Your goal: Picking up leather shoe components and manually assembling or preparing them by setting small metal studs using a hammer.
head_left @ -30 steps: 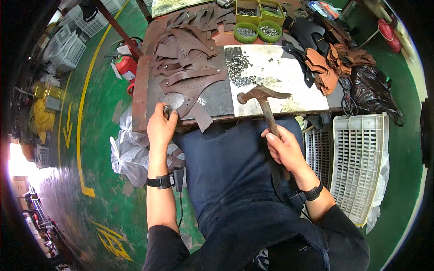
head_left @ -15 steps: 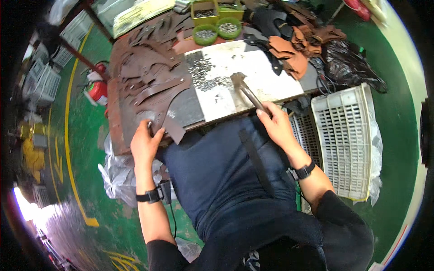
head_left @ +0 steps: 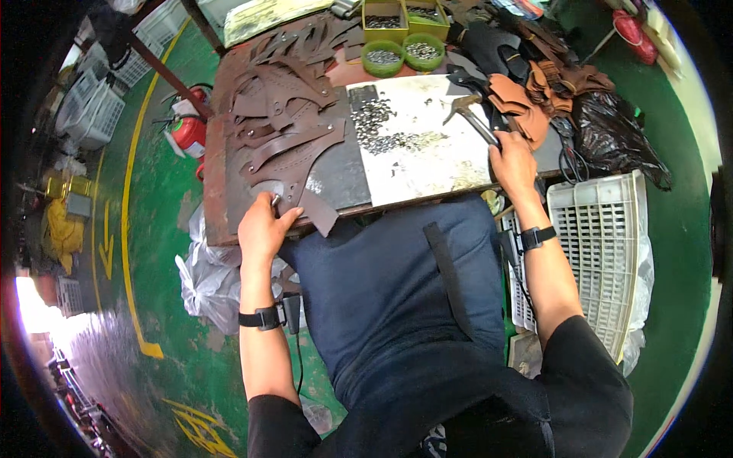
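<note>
My right hand is wrapped round the handle of a hammer, raised above the right part of a white board. At the bench's near left edge, my left hand is closed, its thumb and finger at a small shiny metal piece. That piece stands by a brown leather piece, whose pointed tail hangs over the front edge. What lies under the fingers is partly hidden. Several small dark metal fasteners lie scattered on the white board's left part.
More cut brown leather pieces cover the bench's left side. Green bowls and yellow boxes of metal bits stand at the back. Tan leather pieces and a black plastic bag lie right, above a white crate.
My right hand has moved right and upward with the hammer, lifting it off the board's middle. My left hand stays at the leather piece. The whole view has shifted slightly.
</note>
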`<action>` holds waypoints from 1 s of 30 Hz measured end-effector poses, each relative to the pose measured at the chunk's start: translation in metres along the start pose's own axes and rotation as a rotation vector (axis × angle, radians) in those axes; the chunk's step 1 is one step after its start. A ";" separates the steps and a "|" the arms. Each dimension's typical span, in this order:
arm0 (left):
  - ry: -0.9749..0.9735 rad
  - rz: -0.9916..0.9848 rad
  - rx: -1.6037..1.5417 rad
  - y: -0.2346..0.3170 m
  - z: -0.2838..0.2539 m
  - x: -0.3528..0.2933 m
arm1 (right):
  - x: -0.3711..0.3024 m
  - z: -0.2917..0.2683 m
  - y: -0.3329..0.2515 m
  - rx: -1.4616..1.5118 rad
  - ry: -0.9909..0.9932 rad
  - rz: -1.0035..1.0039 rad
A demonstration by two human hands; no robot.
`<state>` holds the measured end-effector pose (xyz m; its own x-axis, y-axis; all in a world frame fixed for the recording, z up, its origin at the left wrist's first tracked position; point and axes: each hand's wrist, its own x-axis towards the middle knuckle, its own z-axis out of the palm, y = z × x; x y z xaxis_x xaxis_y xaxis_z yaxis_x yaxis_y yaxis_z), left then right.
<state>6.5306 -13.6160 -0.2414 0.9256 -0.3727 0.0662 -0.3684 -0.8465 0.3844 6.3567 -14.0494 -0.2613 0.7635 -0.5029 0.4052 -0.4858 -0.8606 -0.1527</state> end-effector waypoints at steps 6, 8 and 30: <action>-0.033 -0.088 -0.013 0.003 0.000 -0.003 | -0.030 -0.030 -0.095 0.621 -0.160 -0.048; -0.045 -0.118 -0.187 -0.005 0.008 -0.006 | -0.045 -0.026 -0.134 0.687 -0.290 -0.171; -0.483 -0.382 -1.672 0.018 0.021 -0.081 | -0.079 -0.004 -0.223 1.556 -1.268 0.033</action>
<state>6.4473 -13.6090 -0.2595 0.7112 -0.5954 -0.3738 0.5971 0.2309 0.7682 6.4032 -13.8178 -0.2556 0.9123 0.3220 -0.2531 -0.3209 0.1780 -0.9302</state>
